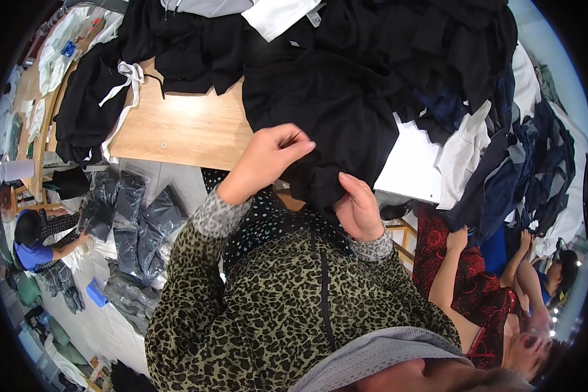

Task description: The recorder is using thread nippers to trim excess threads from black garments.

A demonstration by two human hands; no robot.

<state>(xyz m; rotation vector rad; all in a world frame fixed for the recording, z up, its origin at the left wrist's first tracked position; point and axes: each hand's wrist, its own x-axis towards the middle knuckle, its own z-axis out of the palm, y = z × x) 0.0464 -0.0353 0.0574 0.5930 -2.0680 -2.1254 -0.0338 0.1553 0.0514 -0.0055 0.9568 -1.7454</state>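
A black garment [313, 104] lies on the table, and its near end hangs over the front edge toward my lap. My right hand [360, 208] grips a bunched fold at that near end, thumb on top and the other fingers partly hidden. Just above the cloth, my left hand [274, 157] is closed, its thumb and fingertips drawn together. Anything between those fingertips is too small to make out.
Black clothes [196, 55] are piled along the far side of the wooden table [183, 127], with white ties [129, 81] at left. White cloth [411, 160] and navy garments [496, 176] lie at right. Co-workers sit beside me; plastic-bagged clothes [134, 222] cover the left floor.
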